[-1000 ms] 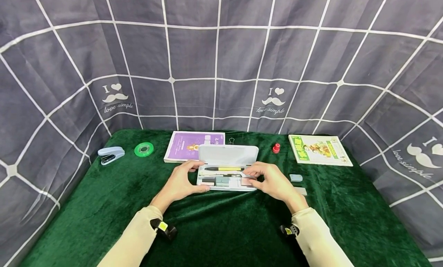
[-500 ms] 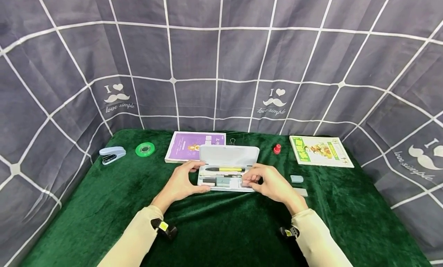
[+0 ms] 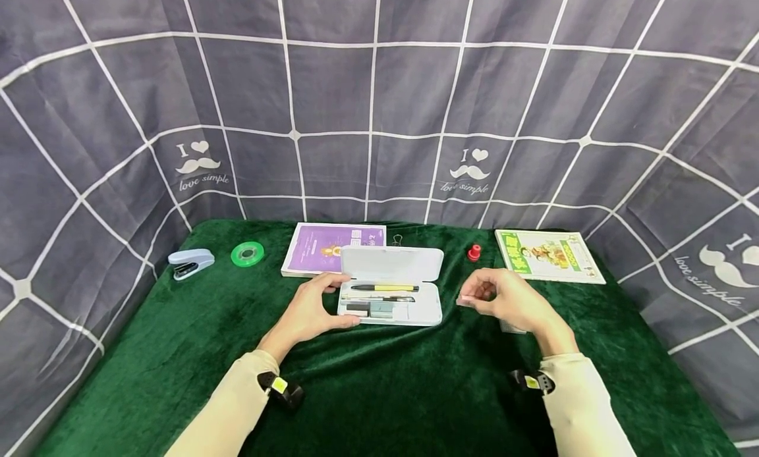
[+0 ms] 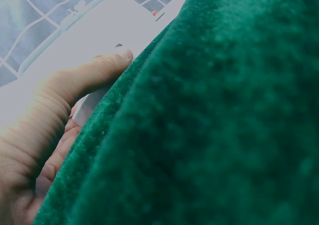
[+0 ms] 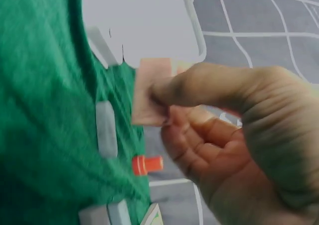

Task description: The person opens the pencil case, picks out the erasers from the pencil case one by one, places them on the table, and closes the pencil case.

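**Pink eraser lifted clear of the pencil case**

The small flat pale-pink rectangular eraser (image 5: 151, 91) is pinched between the thumb and fingers of the right hand (image 3: 504, 302), held in the air just to the right of the open white plastic pencil case (image 3: 389, 294) and above the green velvet tablecloth (image 3: 379, 391). Half a second ago that hand was still down at the right end of the case's tray with its fingertips on the pink piece; it has since drawn away to the right and risen, and the right end of the tray now lies bare. In the head view the eraser shows only as a thin sliver at the fingertips (image 3: 465, 301).

The left hand (image 3: 311, 312) has not moved: its thumb and fingers curl round the left end of the case, the thumb lying on the near front edge. Inside the tray a yellow-and-black pen (image 3: 384, 288) and some small grey blocks (image 3: 370, 307) remain as before.

On the cloth beyond the right hand stand a small red stamp-like knob (image 3: 473, 252) and a green-covered booklet (image 3: 548, 255). Behind the case lies a purple-covered booklet (image 3: 320, 247); further left sit a green roll of tape (image 3: 247, 253) and a pale-blue stapler (image 3: 190, 263). A grey curtain with a white grid (image 3: 379, 101) hangs around the table.
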Tool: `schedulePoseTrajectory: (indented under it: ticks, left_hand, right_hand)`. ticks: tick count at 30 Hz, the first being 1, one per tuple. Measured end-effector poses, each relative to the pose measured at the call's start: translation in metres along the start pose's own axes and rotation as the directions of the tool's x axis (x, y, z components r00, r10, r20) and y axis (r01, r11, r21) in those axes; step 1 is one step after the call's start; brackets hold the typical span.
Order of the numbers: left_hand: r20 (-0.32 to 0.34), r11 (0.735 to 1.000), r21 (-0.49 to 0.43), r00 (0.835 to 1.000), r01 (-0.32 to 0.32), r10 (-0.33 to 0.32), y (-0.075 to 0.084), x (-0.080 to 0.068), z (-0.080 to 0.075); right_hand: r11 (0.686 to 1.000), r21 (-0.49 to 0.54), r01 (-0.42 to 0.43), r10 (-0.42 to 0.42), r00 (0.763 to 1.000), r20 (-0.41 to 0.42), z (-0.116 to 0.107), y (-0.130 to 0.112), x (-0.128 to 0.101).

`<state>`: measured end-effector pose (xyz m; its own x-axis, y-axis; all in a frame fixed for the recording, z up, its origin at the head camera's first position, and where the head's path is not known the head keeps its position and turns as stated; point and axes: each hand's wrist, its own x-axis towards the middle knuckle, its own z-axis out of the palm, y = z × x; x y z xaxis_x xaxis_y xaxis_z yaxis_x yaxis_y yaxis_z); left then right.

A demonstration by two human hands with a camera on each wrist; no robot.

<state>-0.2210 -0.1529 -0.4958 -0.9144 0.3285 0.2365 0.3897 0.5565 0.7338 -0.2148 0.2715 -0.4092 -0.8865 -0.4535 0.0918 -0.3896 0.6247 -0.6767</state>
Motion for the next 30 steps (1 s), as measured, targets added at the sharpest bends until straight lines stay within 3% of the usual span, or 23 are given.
schedulePoseTrajectory:
  ticks: [5, 14, 21, 30]
  left_hand:
    - [0.005, 1.000, -0.005, 1.000, 0.004, -0.004, 0.000, -0.001, -0.001]
    - [-0.002, 1.000, 0.000, 1.000, -0.003, 0.003, 0.001, 0.000, -0.001]
    - [-0.003, 1.000, -0.007, 1.000, -0.005, 0.005, 0.002, 0.001, 0.000]
    - [0.004, 1.000, -0.004, 1.000, 0.016, -0.016, 0.002, 0.000, -0.002]
  right_hand:
    - [0.998, 0.040, -0.049, 0.047, 0.997, 0.062, -0.001, 0.008, -0.003]
    - [0.994, 0.009, -0.105, 0.103, 0.986, 0.129, 0.002, 0.016, -0.003]
    - [0.995, 0.035, -0.097, 0.087, 0.972, 0.217, 0.002, 0.017, -0.004]
    - [0.993, 0.058, -0.106, 0.090, 0.970, 0.224, 0.001, 0.014, -0.004]
